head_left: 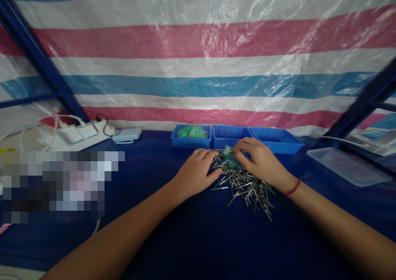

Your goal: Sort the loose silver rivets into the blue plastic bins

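A loose heap of silver pop rivets lies on the dark blue tabletop in front of me. At the heap's left edge is my left hand, open, thumb and fingers apart and fingertips by the rivets. My right hand reaches over the heap from the right. Its thumb and fingers close on the edge of a small green see-through plastic bag, which rests on the rivets. What the bag contains is too blurred to tell.
Behind the heap stand a blue bin with green bags, a middle blue bin and a right blue bin. A clear plastic lid lies right. A power strip and a pale blue case sit left.
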The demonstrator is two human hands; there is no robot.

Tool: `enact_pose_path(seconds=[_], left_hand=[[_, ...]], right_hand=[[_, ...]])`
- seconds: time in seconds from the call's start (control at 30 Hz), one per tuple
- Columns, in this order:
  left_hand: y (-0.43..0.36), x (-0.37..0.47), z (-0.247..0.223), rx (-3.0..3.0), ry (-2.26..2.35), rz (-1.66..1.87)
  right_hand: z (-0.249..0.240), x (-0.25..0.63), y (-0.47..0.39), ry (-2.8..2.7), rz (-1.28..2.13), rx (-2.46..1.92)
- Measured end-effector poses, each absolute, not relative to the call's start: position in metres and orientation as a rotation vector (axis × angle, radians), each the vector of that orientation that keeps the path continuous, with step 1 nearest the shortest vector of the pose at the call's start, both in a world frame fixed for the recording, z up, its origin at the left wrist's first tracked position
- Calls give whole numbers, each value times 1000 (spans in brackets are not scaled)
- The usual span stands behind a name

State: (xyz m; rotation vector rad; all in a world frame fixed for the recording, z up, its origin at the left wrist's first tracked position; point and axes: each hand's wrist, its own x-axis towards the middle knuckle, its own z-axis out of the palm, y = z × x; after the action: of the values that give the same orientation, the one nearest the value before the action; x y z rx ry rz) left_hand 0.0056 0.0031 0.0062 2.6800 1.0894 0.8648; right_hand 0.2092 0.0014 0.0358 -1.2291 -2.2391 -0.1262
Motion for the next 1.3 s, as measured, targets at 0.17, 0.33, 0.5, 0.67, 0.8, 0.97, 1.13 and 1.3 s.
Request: enact_pose_path(seconds=[0.17,0.33,0.5,0.67,0.8,0.97,1.13,1.3], left_hand=[[4,12,9,2226,1039,1086],[3,16,16,1886,956,1062],[1,18,20,1697,903,1129],[-2,20,29,1478,864,1139],[-2,20,33,1186,834,980],[-5,21,30,1331,728,936],[-1,18,29,1412,767,1119],[-1,20,28,1462,774,1135]], right_hand=[[46,201,-11,-2185,327,-1090],[40,192,-15,-1982,660,-1067],[36,188,-13,-1912,787,-1058],[45,188,-24,-2006,220,-962],[50,193,-32,-2150,-314,-753],[48,201,-29,-2212,-588,-672],[48,200,-28,-2066,-233,-911],[39,190,-31,-2022,120,-966]])
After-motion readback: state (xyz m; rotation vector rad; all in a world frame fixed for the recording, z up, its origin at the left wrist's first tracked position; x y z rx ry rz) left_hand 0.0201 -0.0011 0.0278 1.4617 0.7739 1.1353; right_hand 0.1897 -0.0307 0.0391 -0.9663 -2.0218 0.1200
